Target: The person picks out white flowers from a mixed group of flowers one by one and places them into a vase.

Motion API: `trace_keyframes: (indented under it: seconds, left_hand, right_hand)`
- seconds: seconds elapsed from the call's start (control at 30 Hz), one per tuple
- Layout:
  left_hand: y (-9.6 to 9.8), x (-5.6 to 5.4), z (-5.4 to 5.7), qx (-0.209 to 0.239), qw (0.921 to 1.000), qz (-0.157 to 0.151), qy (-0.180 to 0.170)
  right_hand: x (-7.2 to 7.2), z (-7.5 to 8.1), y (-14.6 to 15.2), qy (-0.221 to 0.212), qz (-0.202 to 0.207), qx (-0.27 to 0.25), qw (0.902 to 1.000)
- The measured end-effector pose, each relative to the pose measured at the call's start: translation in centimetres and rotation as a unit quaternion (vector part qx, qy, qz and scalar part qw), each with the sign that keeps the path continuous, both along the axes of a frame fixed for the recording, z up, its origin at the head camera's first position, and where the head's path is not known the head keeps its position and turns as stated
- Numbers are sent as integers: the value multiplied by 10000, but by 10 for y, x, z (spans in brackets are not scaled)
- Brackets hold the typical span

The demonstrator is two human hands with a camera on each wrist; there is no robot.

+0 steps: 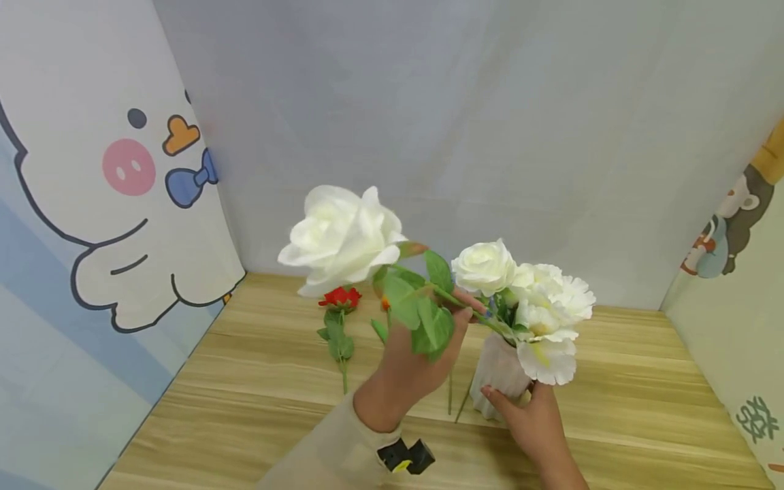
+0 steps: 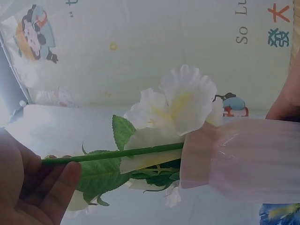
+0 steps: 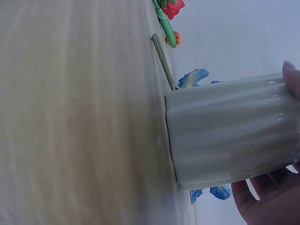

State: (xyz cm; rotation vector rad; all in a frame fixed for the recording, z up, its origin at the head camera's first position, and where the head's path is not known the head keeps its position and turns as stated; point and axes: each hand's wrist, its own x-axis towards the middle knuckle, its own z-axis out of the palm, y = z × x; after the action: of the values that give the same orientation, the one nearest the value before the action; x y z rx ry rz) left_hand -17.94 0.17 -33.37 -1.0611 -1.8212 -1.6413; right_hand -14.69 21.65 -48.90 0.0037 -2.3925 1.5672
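A large white rose [image 1: 343, 238] with green leaves leans to the left above the table. My left hand [image 1: 413, 371] pinches its green stem [image 2: 136, 152] between thumb and fingers. The stem's lower end reaches inside the mouth of a pale ribbed vase [image 1: 497, 371]. Another white rose [image 1: 484, 267] and ruffled white flowers [image 1: 551, 306] fill the vase. My right hand [image 1: 531, 418] grips the vase from the right side, thumb at its front. The vase's base is close on the tabletop in the right wrist view.
A red flower [image 1: 339, 299] lies on the wooden table [image 1: 245, 381] to the left, near an orange bloom [image 3: 176, 39]. Blue flowers [image 3: 193, 77] show behind the vase, with thin stems beside its base. Cartoon-printed panels flank the table, and a grey cloth [image 1: 429, 136] hangs behind.
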Motion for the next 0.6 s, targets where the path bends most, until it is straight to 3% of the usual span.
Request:
trace_keyframes:
  seconds: [0.13,0.2,0.33,0.47,0.6]
  left_hand:
    - [5,2,4,-308,9989,276,240]
    - [7,3,3,-383,9989,266,105]
    - [13,3,-3,109,9975,-424,-553]
    - [17,3,-8,903,9859,-997,-991]
    - [18,3,-10,979,9802,-1015,-1387]
  right_hand:
    - [0,1,1,-10,86,-16,10000]
    - [0,1,1,-16,97,-7,10000]
    - [-1,-1,1,-46,80,7,10000]
    - [-1,-2,2,-60,48,6,10000]
    - [-2,-3,2,-18,63,6,10000]
